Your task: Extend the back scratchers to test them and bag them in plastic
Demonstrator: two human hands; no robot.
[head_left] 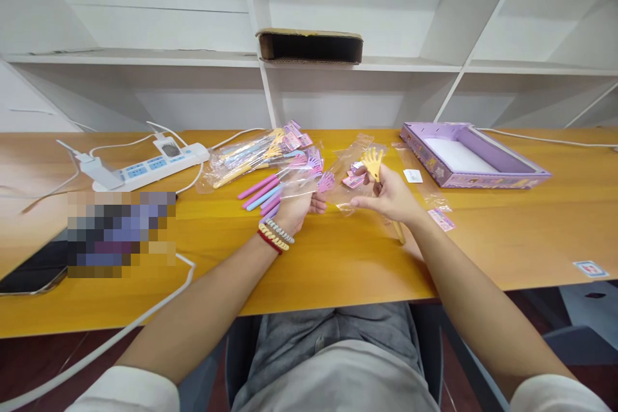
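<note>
Nearest, grey trousers (pixel 338 322) on the seated person's lap show below the front edge of the wooden table (pixel 338 270). At the right of that edge lies a square printed sticker (pixel 591 269); at the far left lies a dark phone (pixel 36 264), beside a pixelated area.

The left hand (pixel 295 207), with coiled bands (pixel 276 235) at the wrist, has its fingers partly curled. Clear film (pixel 304 184) overlies its back, and a pink-purple hand-shaped head (pixel 327 181) shows just beyond the fingers. Whether this hand grips anything cannot be determined.

The right hand (pixel 386 196) grips a yellow scratcher (pixel 373 162) above the table: the hand-shaped head points up and away, and the handle end emerges below the palm. The thumb extends toward the left hand.

Beyond the left hand, loose scratchers (pixel 263 192) with pink, blue and purple handles lie side by side. Between the hands, a clear bag (pixel 345 158) adjoins small pink cards (pixel 354 179). To the right lie a pink label (pixel 441 219) and a white slip (pixel 412 176).

Farther back, a bagged bundle (pixel 251 153) contains more scratchers. A white power strip (pixel 153 167) stands to its left; a purple open box (pixel 497 180) stands at the right. Rearmost, a cardboard box (pixel 311 48) rests on the white shelving (pixel 367 103).
</note>
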